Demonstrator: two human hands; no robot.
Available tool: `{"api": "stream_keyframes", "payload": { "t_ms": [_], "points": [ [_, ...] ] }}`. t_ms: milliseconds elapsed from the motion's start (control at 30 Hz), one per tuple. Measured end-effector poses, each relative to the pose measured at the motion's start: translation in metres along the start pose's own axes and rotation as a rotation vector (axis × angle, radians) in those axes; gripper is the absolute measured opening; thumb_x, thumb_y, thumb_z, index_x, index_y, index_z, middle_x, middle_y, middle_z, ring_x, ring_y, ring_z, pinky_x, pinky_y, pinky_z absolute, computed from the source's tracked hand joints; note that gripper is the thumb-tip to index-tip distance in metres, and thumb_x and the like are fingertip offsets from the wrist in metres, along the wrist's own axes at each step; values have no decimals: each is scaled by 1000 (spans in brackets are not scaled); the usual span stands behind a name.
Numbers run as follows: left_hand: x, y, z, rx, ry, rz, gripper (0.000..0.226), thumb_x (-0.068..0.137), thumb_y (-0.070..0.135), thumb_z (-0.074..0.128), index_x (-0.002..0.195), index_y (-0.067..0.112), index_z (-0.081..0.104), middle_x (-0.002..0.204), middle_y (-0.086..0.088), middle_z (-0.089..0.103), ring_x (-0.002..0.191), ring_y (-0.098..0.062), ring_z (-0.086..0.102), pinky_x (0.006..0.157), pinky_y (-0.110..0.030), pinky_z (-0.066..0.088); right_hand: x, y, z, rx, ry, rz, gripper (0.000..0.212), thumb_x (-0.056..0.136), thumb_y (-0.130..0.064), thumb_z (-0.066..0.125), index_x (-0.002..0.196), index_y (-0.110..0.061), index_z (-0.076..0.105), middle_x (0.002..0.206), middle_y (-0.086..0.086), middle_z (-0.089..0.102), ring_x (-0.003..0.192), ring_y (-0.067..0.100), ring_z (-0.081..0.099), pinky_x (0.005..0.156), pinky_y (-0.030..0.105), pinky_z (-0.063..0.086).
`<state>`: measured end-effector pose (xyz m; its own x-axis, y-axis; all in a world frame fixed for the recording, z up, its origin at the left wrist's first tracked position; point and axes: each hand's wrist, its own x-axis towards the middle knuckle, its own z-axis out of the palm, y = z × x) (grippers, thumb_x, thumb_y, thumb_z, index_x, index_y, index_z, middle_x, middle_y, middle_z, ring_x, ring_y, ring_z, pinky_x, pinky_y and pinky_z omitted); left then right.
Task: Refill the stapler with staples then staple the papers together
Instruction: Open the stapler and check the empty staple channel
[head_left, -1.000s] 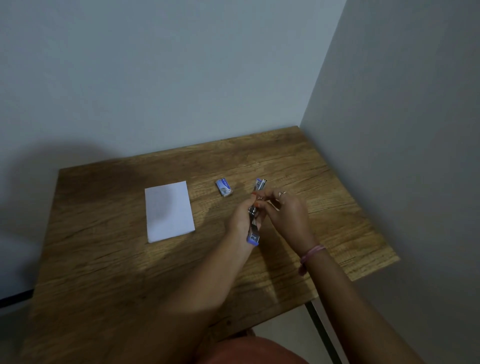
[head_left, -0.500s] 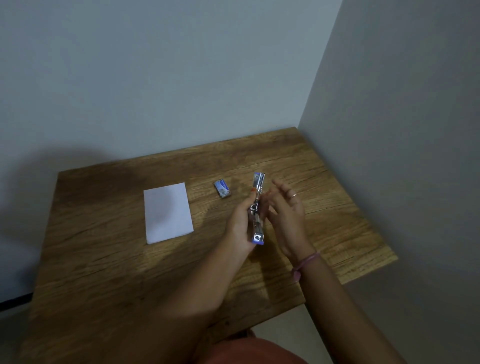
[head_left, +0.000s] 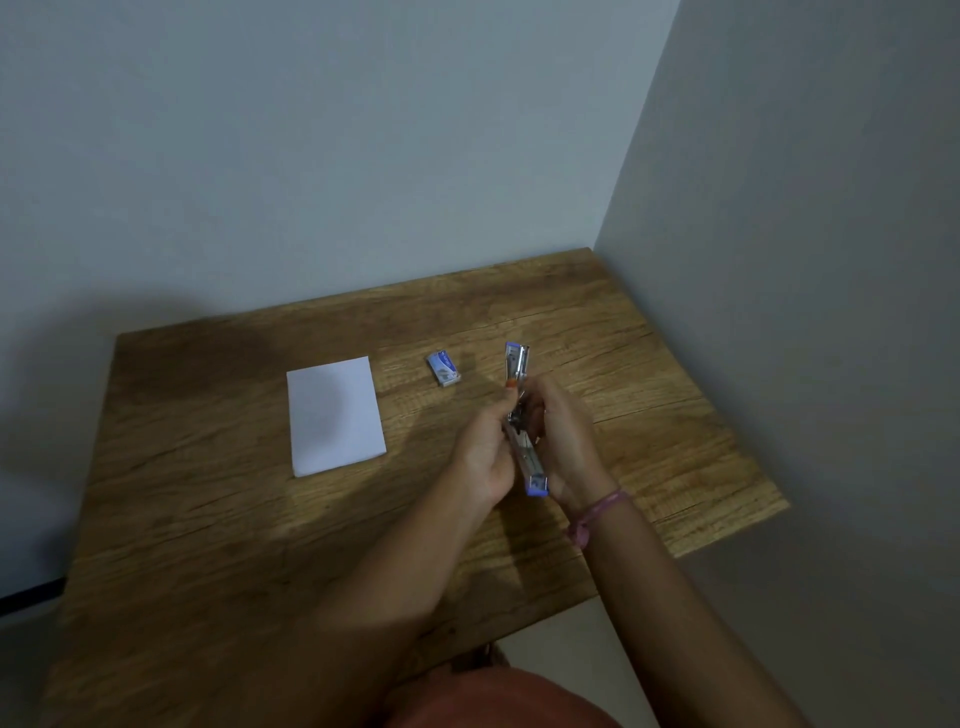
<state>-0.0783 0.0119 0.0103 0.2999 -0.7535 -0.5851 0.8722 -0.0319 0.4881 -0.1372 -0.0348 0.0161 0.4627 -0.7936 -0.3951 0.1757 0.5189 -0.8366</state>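
The left hand curled its fingers round the middle of the long silver metal stapler with blue ends, and the right hand gripped it from the other side. The stapler, swung open lengthwise, was held above the wooden table. A small blue-and-white staple box lay just beyond; the white paper stack lay farther left.

stapler: silver-blue, opened flat, held above table | papers: white stack, lying flat | staple box: between them
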Motion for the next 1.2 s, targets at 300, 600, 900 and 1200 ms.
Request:
{"api": "stream_keyframes", "payload": {
  "t_ms": [300,600,900,1200],
  "points": [
    [0,2,-6,-28,-87,8,25,95,26,53,97,7,68,77,-5,73,67,-14,72,56,-23,56,3,-6,-1,-8,-142,63,21,86,-15,59,102,-4,67,69,1,65,62,12,64,58,24,52],
    [8,4,-11,-52,45,-7,24,95,29,52,93,10,67,68,-3,73,60,-15,72,50,-24,55,4,5,4,-208,-154,155,22,88,-32,55,83,-13,67,67,0,64,67,14,62,65,31,49],
    [15,-6,-15,-63,109,-36,22,95,29,53,94,13,67,64,-2,73,60,-17,71,46,-25,53,3,10,10,-159,-68,206,19,84,-20,48,73,-15,63,59,-2,58,53,10,57,53,26,46],
    [21,5,-7,-185,-27,-17,28,95,26,54,80,8,69,66,-2,71,55,-11,70,48,-20,55,0,9,0,-24,-243,87,42,86,4,37,122,-5,57,102,7,59,98,16,57,91,30,47]
  ]
}}
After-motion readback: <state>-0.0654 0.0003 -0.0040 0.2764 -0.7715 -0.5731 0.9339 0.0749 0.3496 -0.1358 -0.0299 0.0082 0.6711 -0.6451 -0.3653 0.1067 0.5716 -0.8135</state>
